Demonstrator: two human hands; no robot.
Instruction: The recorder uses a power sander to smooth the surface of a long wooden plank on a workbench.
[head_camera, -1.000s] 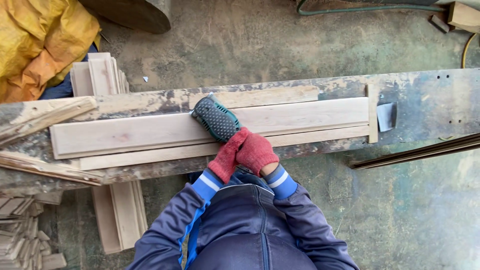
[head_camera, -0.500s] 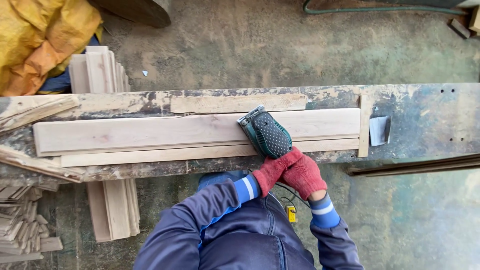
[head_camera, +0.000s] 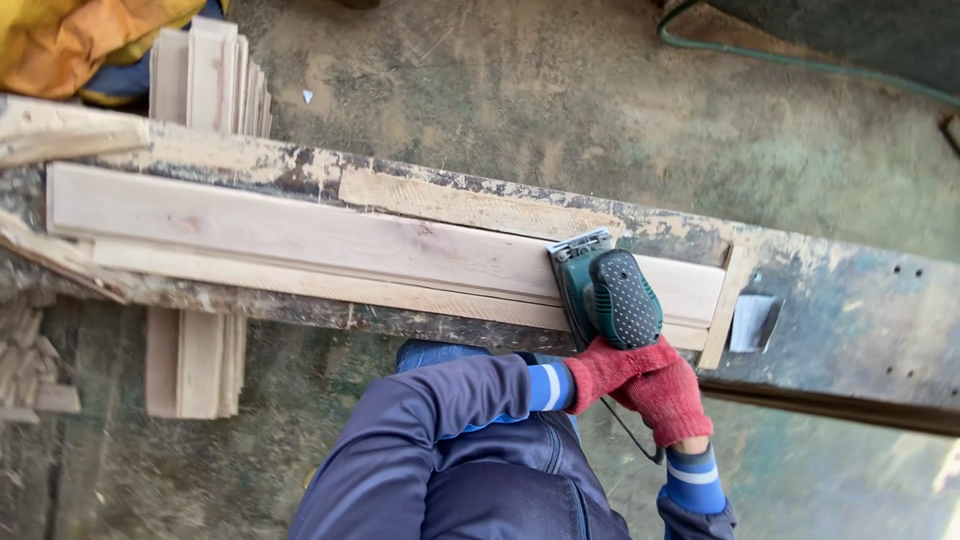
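The green sander (head_camera: 605, 295) is gripped by both red-gloved hands, left hand (head_camera: 610, 368) and right hand (head_camera: 665, 398), fingers clenched on its rear, and is pressed flat on the pale board (head_camera: 300, 235) near its right end. The wooden stop (head_camera: 725, 300) lies just beside it and could be struck. The cord (head_camera: 630, 430) hanging below could be snagged.

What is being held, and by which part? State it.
A green electric sander, gripped at its rear end by both red-gloved hands: left hand, right hand. It rests on the pale wooden board.

The sander (head_camera: 608, 293) has slid along the board (head_camera: 300, 238) from its middle to near its right end, both hands (head_camera: 640, 385) following.
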